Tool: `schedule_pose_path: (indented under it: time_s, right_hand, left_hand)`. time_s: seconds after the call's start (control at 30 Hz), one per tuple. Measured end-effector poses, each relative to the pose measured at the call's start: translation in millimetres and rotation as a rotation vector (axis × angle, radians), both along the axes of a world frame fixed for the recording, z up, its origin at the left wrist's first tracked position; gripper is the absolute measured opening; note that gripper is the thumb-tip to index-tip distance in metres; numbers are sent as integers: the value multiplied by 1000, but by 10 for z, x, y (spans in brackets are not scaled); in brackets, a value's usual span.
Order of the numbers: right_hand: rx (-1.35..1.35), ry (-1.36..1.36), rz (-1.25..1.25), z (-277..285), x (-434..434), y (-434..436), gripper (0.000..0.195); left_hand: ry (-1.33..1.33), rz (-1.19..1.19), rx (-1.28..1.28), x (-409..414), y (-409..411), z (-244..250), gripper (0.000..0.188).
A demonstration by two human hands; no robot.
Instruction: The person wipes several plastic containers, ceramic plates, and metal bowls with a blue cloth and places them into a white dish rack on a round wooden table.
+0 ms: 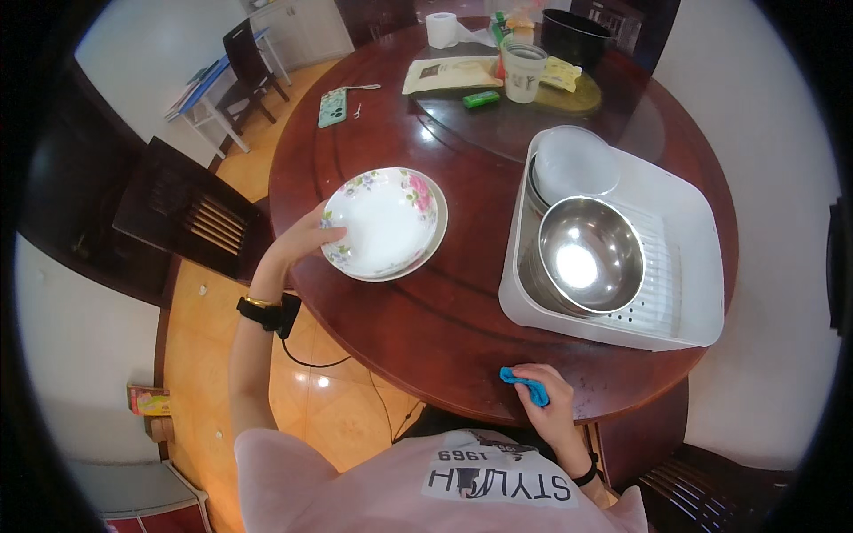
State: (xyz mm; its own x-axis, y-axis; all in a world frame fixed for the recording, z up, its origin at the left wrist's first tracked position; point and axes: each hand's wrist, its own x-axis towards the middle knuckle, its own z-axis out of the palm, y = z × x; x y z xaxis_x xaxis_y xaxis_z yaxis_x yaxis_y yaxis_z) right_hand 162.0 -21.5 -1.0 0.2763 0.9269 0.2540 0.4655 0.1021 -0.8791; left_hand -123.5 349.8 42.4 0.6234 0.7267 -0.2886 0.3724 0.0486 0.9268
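Note:
My left hand (305, 233) grips the left rim of a white plate with a floral pattern (383, 223), its thumb over the inner edge. Beneath that plate sits another pale plate (441, 230), its rim showing at the right; whether the hand holds this one too is hidden. Near the table's front edge, my right hand (550, 403) is closed around a folded blue cloth (526, 386). To the right stands a white plastic dish rack (693, 266). A stainless steel bowl (592, 256) and a translucent white bowl (576, 163) rest inside it.
All this is on a round dark-red wooden table (466, 320). Farther back are a phone (332, 108), a plastic cup (524, 73), a pack of wipes or tissues (452, 74), a toilet roll (441, 30) and a black pot (574, 40). A wooden chair (186, 206) stands left.

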Motion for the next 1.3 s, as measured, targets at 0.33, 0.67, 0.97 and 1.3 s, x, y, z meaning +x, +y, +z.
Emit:
schedule_pose_path:
  time_s: [0.33,0.67,0.97,1.3]
  right_hand:
    - [11,-43,-1,44,10,30,24]
    - [26,11,-82,-4,93,-72,23]
    - [27,423,-201,216,240,-251,22]
    - [-64,-619,277,477,357,-105,44]
  left_hand:
    - [220,-8,417,-71,193,155,50]
    - [-201,312,182,-71,-414,500,50]
    - [-352,370,-240,189,-2124,212,53]
    - [-278,122,-284,985,-2924,-246,45]
